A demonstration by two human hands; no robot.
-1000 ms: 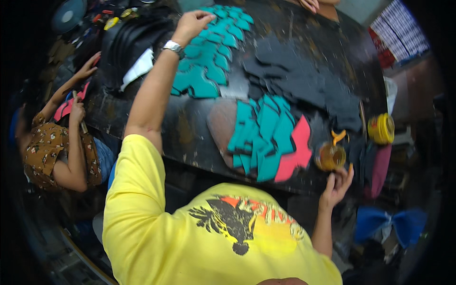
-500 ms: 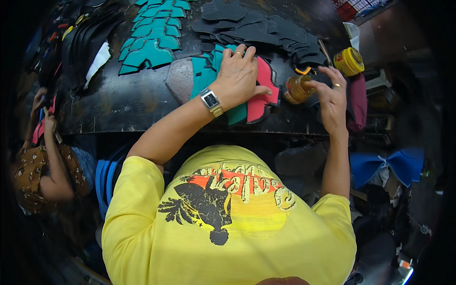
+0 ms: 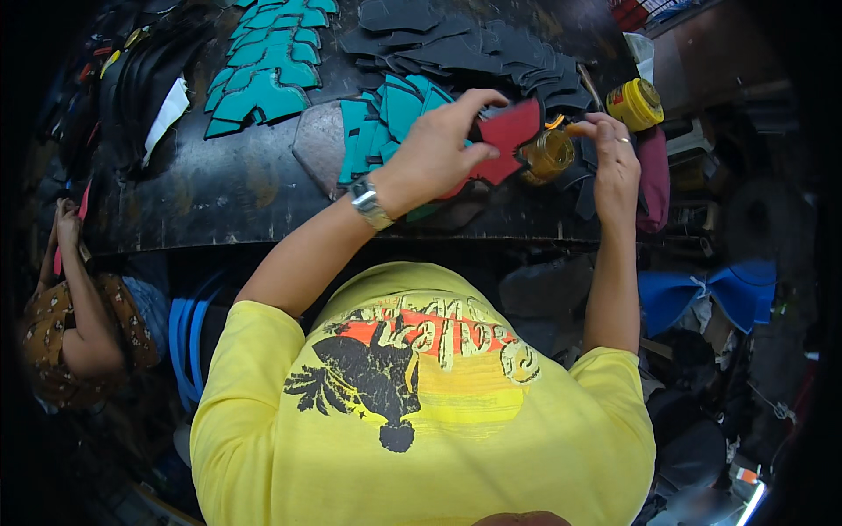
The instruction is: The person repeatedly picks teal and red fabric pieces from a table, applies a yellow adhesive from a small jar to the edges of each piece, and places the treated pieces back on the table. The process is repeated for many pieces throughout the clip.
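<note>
**Red piece (image 3: pixel 510 133) up in my left fingers (image 3: pixel 478 98)**

Dark tabletop (image 3: pixel 254 206) under it all. Overlapping green pieces (image 3: pixel 399 105) just left of my grip. Change: half a second ago my left hand lay over that pile; now those fingers grip the red piece, raised and blurred, beside the jar. Reads as that piece being singled out for work. Yellow tub (image 3: pixel 635 103) farther right, contents hidden. Glass jar (image 3: pixel 550 158): amber stuff inside. Right fingers (image 3: pixel 605 131) bent near its rim; can't tell if they're pinching anything.
</note>
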